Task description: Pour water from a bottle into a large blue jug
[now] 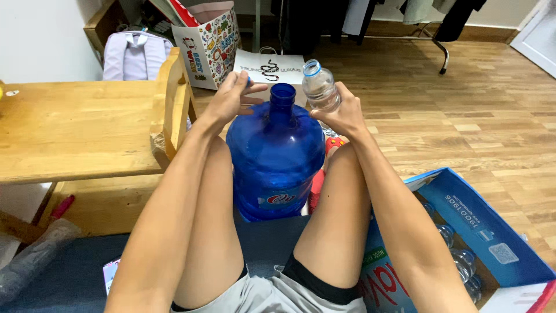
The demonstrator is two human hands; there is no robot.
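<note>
A big blue water jug stands upright on the floor between my knees, its neck open at the top. My right hand grips a small clear plastic bottle with a blue neck ring, held upright just right of the jug's neck. My left hand hovers left of the neck with its fingers pinched on something small and blue, likely the bottle's cap, mostly hidden by the fingers.
A blue cardboard box with several small water bottles sits at my right. A wooden table stands on the left. Paper bags, a lilac backpack and a clothes rack lie beyond on the wood floor.
</note>
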